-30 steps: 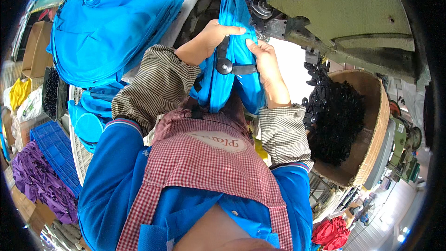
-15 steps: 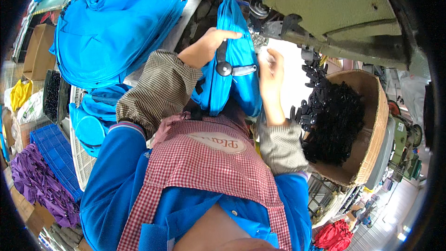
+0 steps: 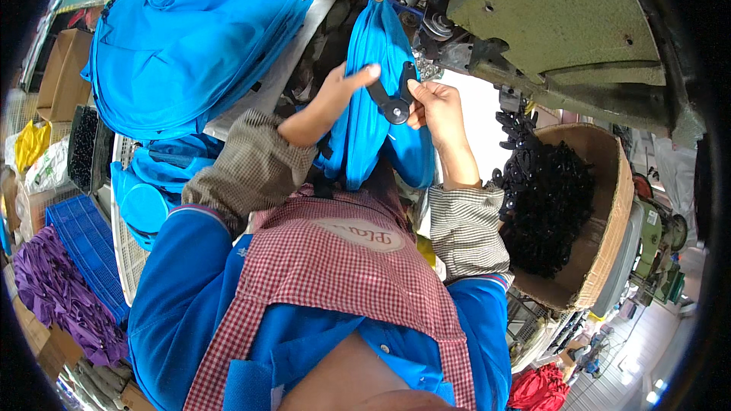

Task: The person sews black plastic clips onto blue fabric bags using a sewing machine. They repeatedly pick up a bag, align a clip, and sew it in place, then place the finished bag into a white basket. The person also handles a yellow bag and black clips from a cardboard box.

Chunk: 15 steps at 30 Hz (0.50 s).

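Black strap (image 3: 396,112) sits pinched in the right hand (image 3: 440,109); the left hand (image 3: 332,99) grips blue fabric (image 3: 361,146), thumb extended. One open cardboard box (image 3: 608,247) holds heaped black parts (image 3: 550,209).

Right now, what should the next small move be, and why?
Probably the right hand should ease the right leg of the black hinged piece flat against the blue fabric: it pinches that leg, and the left hand sits by the other leg's upper end.
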Tool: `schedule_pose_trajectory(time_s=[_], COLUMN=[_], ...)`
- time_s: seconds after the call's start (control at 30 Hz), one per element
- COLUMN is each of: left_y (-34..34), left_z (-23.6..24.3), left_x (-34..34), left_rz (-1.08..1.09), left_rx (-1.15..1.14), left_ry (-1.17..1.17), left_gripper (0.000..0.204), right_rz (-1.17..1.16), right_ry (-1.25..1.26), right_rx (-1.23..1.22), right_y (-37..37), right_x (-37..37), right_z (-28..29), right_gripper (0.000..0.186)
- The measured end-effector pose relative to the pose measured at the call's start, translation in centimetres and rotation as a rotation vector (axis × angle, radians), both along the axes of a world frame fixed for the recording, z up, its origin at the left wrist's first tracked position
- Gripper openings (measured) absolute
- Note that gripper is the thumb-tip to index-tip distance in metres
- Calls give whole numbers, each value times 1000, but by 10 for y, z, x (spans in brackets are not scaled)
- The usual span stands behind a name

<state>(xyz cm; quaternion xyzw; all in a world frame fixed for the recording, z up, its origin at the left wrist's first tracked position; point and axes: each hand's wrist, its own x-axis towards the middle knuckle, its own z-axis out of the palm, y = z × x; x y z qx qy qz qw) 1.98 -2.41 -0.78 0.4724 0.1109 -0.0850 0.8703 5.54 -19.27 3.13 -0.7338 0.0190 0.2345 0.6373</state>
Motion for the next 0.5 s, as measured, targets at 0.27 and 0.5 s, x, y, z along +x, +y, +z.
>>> schedule_pose_trajectory(time_s=[0.27, 0.5], left_y=[-9, 1], left_z=[-15, -32], left_x=[7, 17], left_rz=[34, -91], left_rx=[176, 42], left_ry=[-190, -220], left_gripper=[25, 19], right_rz=[-170, 372], right_ry=[-659, -802], right_rx=[-534, -848], right_y=[-9, -37], right_x=[3, 95], right_z=[-37, -138], right_gripper=[43, 28])
